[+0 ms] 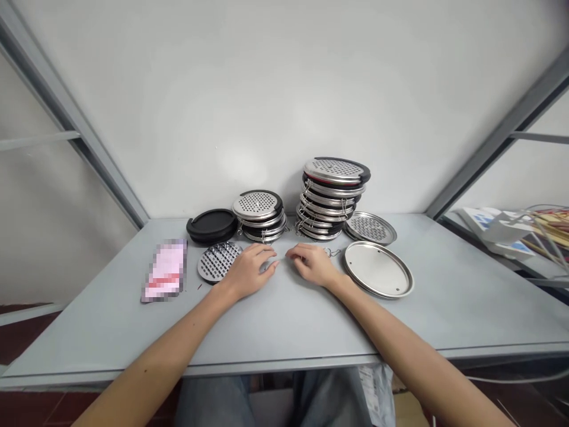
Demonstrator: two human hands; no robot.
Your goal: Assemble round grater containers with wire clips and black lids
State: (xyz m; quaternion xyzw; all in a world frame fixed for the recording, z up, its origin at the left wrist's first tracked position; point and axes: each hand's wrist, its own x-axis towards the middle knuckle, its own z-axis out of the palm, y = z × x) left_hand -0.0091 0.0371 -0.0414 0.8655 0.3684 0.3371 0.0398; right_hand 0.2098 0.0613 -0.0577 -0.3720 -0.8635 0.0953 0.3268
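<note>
My left hand (pixel 251 270) rests on the table with fingers and thumb apart, holding nothing. Just left of it lies a round metal grater disc (pixel 217 261), partly covered by that hand. My right hand (pixel 313 264) lies opposite, fingers loosely bent and no object visible in it. Near its wrist is a shallow round steel tray (pixel 377 268), with small holes near its rim. A thin wire clip (pixel 331 252) lies between that hand and the tray. Behind my hands stand a short stack of round graters (pixel 258 204) and a taller stack (pixel 333 198), both with black rims and wire clips.
A black ring-shaped holder (pixel 212 225) sits at the back left of the grey table (pixel 275 332). A blurred pink object (pixel 165 270) lies at the left. Behind the steel tray is another grater disc (pixel 371 227). Metal frame posts (pixel 111 163) flank the table; a wall stands behind.
</note>
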